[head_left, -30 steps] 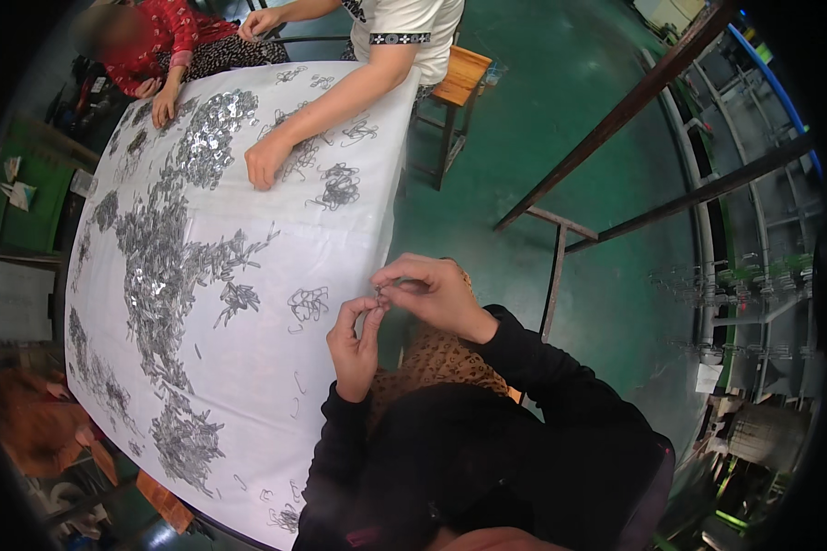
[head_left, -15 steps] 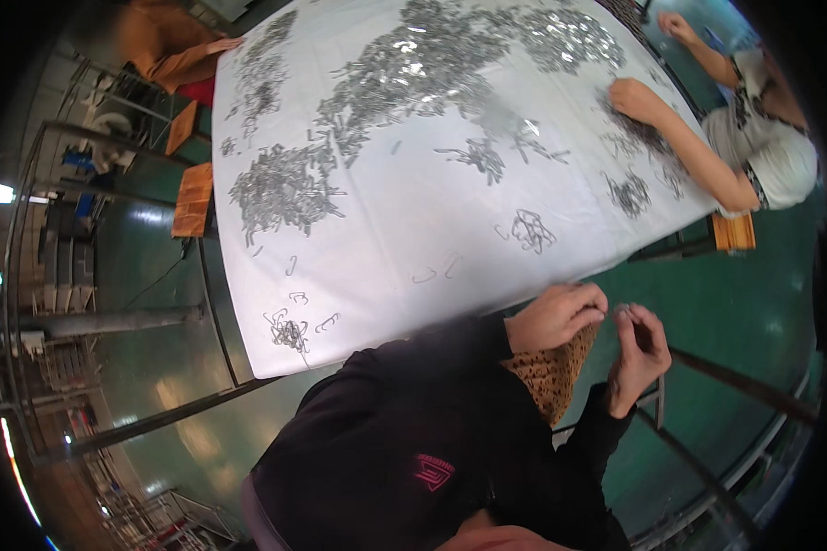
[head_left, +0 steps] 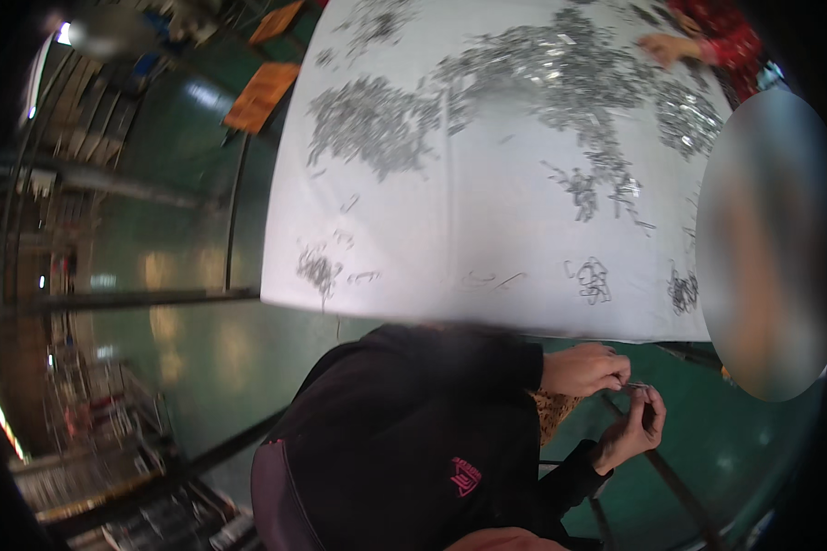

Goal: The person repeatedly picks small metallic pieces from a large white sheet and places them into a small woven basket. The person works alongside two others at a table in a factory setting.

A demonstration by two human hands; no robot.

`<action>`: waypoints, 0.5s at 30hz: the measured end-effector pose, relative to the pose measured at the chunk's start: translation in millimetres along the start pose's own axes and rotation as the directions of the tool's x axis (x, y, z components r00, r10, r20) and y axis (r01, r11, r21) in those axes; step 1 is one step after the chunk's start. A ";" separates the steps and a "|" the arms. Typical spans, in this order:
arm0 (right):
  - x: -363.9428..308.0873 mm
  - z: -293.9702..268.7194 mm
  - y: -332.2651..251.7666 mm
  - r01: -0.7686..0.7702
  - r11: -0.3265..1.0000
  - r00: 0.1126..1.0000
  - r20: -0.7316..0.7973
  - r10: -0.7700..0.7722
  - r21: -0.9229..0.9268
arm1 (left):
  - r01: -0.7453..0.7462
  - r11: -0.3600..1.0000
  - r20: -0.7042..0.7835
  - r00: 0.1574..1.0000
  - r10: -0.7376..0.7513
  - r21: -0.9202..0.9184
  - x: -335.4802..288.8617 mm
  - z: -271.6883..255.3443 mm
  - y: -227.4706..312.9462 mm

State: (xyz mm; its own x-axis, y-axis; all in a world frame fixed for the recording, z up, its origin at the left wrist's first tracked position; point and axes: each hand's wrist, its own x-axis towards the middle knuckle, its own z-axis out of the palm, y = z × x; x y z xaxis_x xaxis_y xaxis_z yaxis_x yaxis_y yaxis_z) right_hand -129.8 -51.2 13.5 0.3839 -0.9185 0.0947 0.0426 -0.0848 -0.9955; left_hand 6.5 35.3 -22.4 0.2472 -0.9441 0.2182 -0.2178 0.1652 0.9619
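Note:
Just past the table's near edge, my left hand (head_left: 586, 370) and my right hand (head_left: 636, 429) are close together. Between their pinched fingertips runs a small thin metal piece (head_left: 635, 386), whose exact shape is too small to make out. On the white-covered table (head_left: 487, 207), bent wire hooks (head_left: 594, 280) form a small heap near the front edge. Another little heap of wire pieces (head_left: 320, 268) lies at the near left corner. A few loose wire pieces (head_left: 481, 279) are spread between these heaps.
Large piles of thin metal pieces (head_left: 372, 124) cover the table's far half. At the far right, another person's hand (head_left: 668, 48) in a red sleeve rests over the table. A large blurred patch hides the right side. Wooden stools (head_left: 262, 96) stand left of the table.
The view has swung, so the table sits further right and higher. My hands have come together at the fingertips, where a thin metal piece now shows between them.

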 end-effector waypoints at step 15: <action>14.8 -12.3 2.9 -0.040 0.979 0.990 0.143 0.011 0.200 | 0.866 0.093 -0.864 0.499 -0.068 0.492 -243.8 -294.3 -11.3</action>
State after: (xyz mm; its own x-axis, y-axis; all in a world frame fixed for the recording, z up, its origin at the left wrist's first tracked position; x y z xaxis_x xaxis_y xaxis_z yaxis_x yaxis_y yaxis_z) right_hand -135.4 -69.7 12.0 0.5122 -0.8548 0.0835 0.2106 0.0308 -0.9771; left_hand 226.5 347.5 -38.0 0.9540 -0.2355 0.1857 -0.2709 -0.9422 0.1971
